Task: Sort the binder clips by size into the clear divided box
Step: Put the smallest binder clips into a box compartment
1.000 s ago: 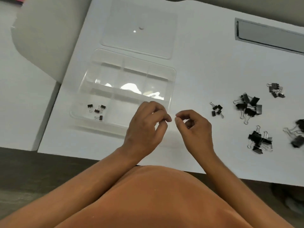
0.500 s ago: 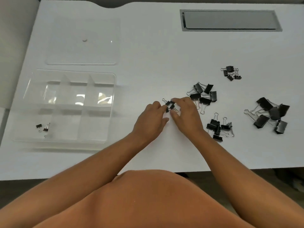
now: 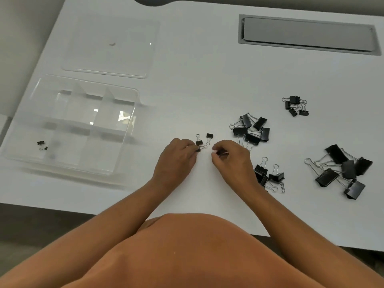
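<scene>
White flat desk top (image 3: 207,84): carries everything; a grey recessed cable tray (image 3: 307,36) sits at its far right.
Clear divided plastic box (image 3: 133,113): open at the left, well apart from both hands; a few very small black clips (image 3: 42,144) lie blurred in its near-left compartment, and the other compartments look bare.
Clear flat lid (image 3: 108,59): lies just beyond the box.
Largest black binder clips with wire handles (image 3: 342,169): a loose heap at the far right, untouched.
Mid-size black clip heap (image 3: 252,129): just beyond the right hand; a second small heap (image 3: 270,175) lies beside the right wrist, and a cluster of small clips (image 3: 296,106) farther back.
Two tiny black clips on the desk (image 3: 204,139): between the hands, handles tangled.
Left hand (image 3: 176,161): fingers curled, pinching a tiny clip at the fingertips beside that pair.
Right hand (image 3: 232,159): fingers curled around something small and dark, apparently another tiny clip.
Step in hand: judged as gathering the smallest size, early in the sort, since most heaps remain on the desk.
Next move calls for: freeing the hooked handles, lifting without dragging neighbours, then carrying left to the compartment already holding the same size.
</scene>
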